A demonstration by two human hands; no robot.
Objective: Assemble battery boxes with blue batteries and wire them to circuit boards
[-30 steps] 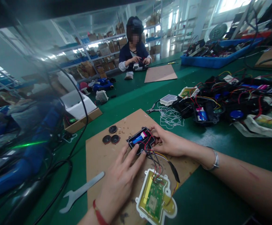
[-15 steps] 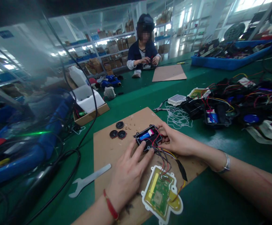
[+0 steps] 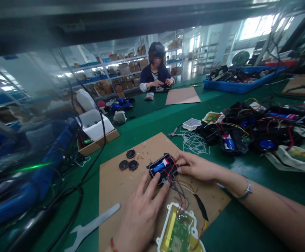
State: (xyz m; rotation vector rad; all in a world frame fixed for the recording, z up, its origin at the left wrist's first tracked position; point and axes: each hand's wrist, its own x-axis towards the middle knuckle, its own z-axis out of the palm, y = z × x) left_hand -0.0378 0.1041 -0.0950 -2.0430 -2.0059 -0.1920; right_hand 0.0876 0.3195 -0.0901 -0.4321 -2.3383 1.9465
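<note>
A small black housing (image 3: 162, 168) with a blue battery cell inside lies on a brown cardboard sheet (image 3: 118, 189). My left hand (image 3: 141, 213) rests on the sheet with fingers stretched out, fingertips pressing the housing's near edge. My right hand (image 3: 194, 165) pinches the housing's right side where red and black wires come out. The wires run down to a green circuit board in a white frame (image 3: 180, 232) at the near edge. Three black round discs (image 3: 128, 161) sit left of the housing.
A flat metal spanner (image 3: 93, 225) lies at the near left beside black cables (image 3: 70, 196). A heap of wired parts (image 3: 249, 126) fills the right. Pliers (image 3: 175, 133), a white string net (image 3: 194, 141) and an open box (image 3: 96, 131) lie beyond. A seated person (image 3: 155, 71) works opposite, by a blue bin (image 3: 240, 82).
Only the camera view shifted, tilting up and then settling; both hands stay on the black housing in the same grip.
</note>
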